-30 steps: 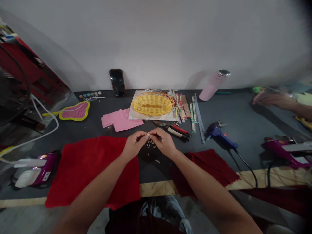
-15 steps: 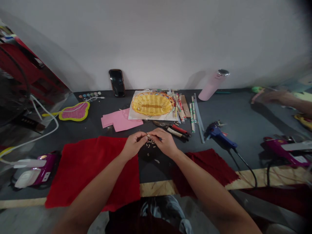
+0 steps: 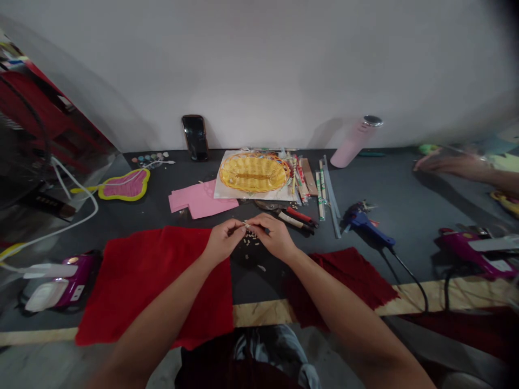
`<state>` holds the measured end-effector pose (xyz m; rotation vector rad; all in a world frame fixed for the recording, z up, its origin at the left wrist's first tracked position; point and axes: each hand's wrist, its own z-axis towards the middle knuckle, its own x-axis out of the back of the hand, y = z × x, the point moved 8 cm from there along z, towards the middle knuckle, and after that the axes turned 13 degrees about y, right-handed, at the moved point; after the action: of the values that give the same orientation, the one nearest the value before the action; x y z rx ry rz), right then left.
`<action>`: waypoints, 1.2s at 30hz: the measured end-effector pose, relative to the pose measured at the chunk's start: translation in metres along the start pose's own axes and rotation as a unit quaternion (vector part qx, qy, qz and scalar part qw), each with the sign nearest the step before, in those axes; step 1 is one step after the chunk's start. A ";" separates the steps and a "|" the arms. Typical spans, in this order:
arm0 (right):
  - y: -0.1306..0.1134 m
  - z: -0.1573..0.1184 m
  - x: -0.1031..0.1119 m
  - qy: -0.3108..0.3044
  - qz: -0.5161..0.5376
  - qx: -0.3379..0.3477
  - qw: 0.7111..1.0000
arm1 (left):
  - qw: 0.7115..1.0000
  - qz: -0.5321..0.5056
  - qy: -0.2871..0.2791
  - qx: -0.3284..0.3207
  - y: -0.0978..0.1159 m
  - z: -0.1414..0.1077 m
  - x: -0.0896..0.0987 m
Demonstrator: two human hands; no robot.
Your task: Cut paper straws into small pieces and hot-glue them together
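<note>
Because the tiny pale piece (image 3: 246, 225) between my left hand (image 3: 222, 237) and right hand (image 3: 272, 235) looks light and slippery, I judge its ends best for my closed fingertip pinch.

The one view is taken from the wearer's head, above the near edge of the tabletop (image 3: 397, 208), and is aimed forward and steeply down. The far edge and the wall (image 3: 259, 70) behind it are taken in at the top, the lap (image 3: 270, 348) and floor (image 3: 36, 367) at the bottom. The left hand (image 3: 223, 240) and right hand (image 3: 272, 237) are seen from above at close to middling range, near the centre. The tabletop is cut off by the frame at right.
</note>
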<state>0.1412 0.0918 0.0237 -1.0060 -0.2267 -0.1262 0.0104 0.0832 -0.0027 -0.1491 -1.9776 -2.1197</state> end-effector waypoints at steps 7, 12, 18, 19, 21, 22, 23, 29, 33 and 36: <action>-0.001 0.000 -0.001 -0.010 -0.003 -0.002 1.000 | 0.998 0.049 0.015 -0.034 0.007 0.000 0.003; -0.001 0.000 0.000 -0.008 -0.005 0.006 1.000 | 0.997 0.064 0.015 -0.049 0.008 0.000 0.003; 0.001 -0.002 -0.001 -0.007 -0.011 0.017 1.000 | 0.995 0.077 0.017 -0.055 0.009 0.000 0.003; 0.001 -0.001 -0.001 -0.005 -0.015 0.017 1.000 | 0.995 0.078 0.019 -0.054 0.009 0.000 0.003; -0.001 0.000 0.000 -0.001 -0.028 0.018 0.999 | 0.995 0.083 0.026 -0.048 0.008 0.001 0.004; -0.002 0.001 0.000 0.000 -0.034 0.019 0.999 | 0.995 0.086 0.029 -0.045 0.008 0.001 0.004; -0.003 0.002 0.000 -0.001 -0.040 0.022 0.999 | 0.995 0.089 0.031 -0.043 0.008 0.001 0.005; -0.001 0.003 0.002 -0.005 -0.080 0.034 0.996 | 0.994 0.101 0.034 -0.037 0.003 0.003 0.006; 0.009 0.000 0.003 -0.015 -0.109 0.041 0.993 | 0.994 0.095 0.037 -0.030 -0.005 0.004 0.006; 0.016 0.000 0.007 -0.013 -0.137 0.040 0.990 | 0.997 0.070 0.036 -0.015 -0.009 0.005 0.006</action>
<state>0.1516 0.1002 0.0118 -0.8940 -0.3917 -0.3522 0.0024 0.0880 -0.0096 -0.2075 -1.8389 -2.0393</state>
